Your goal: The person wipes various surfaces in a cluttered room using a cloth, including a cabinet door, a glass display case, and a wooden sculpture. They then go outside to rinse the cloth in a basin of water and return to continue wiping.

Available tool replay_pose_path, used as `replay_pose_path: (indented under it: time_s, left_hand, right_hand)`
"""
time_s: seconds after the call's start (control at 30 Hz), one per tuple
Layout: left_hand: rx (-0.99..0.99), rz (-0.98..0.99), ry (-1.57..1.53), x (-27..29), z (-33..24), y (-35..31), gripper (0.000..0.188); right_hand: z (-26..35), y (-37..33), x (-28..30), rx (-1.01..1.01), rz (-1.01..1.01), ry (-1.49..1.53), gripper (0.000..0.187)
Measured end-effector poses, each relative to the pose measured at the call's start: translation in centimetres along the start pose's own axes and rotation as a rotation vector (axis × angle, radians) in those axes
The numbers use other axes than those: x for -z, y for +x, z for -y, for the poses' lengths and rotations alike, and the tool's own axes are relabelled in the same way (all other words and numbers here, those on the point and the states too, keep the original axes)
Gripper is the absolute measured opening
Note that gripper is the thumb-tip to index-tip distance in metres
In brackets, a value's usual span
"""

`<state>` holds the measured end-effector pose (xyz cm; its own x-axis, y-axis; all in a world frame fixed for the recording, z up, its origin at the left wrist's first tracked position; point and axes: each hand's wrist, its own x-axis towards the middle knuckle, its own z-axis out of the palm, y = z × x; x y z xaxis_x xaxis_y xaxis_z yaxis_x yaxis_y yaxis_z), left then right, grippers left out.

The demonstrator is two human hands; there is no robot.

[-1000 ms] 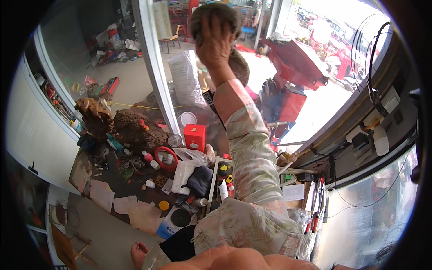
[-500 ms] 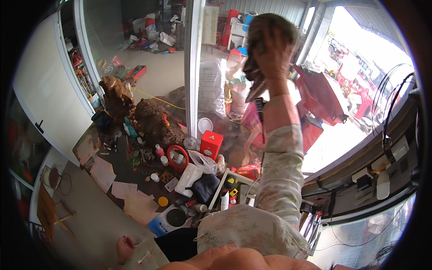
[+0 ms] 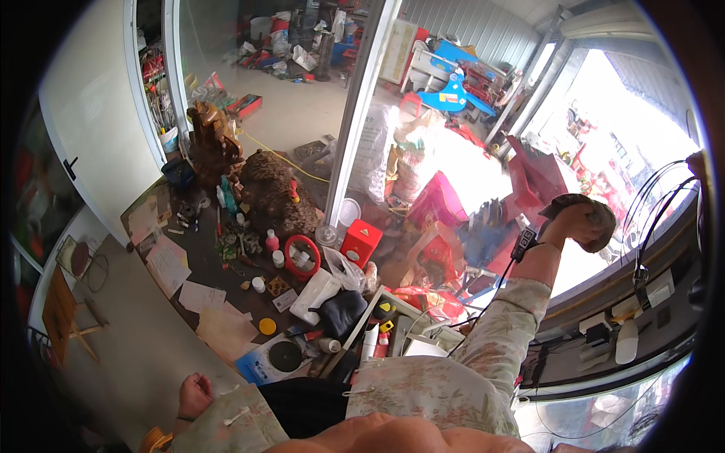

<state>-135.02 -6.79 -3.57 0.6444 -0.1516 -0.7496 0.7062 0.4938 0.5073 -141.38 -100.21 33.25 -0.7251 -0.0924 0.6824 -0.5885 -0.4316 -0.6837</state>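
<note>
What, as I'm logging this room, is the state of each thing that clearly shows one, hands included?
Right hand: closed around cloth
Dark cloth: bunched, gripped
Left hand: curled, nothing visible in it
Pink bottle: upright
Red box: standing
Loose papers: spread out flat
Yellow disc: lying flat
White sack: standing upright

My right hand (image 3: 574, 223), holding the dark cloth (image 3: 606, 225), has moved down from the upper left of the red metal chute (image 3: 533, 178) to its lower right.
</note>
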Motion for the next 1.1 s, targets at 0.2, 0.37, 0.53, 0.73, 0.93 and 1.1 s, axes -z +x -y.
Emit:
replay_pose_path:
  time_s: [0.2,0.37,0.53,0.73,0.93,1.1]
  left_hand:
    - [-0.042,-0.096,0.009,-0.6,-0.1,-1.3,0.012]
    - [-0.048,-0.187,-0.123,1.8,1.0,-0.4,0.010]
    - [-0.108,-0.064,-0.155,4.4,2.5,-2.0,0.016]
    - [-0.076,-0.267,-0.159,3.5,2.7,-5.4,0.020]
    - [-0.078,-0.139,-0.136,4.0,2.8,-4.1,0.019]
    - [-0.079,-0.131,-0.238,3.5,2.6,-2.6,0.017]
  right_hand:
    - [15.5,-4.8,1.9,0.377,0.111,0.529,0.053]
    - [29.9,-10.4,6.1,0.407,0.350,1.055,0.048]
    - [40.4,-15.4,10.4,0.490,0.317,1.194,0.040]
    - [42.7,-23.1,12.6,0.331,0.727,1.134,0.028]
    - [33.9,-30.7,16.0,0.413,0.816,1.100,0.016]
    - [26.8,-35.3,19.7,0.408,1.152,1.007,0.023]
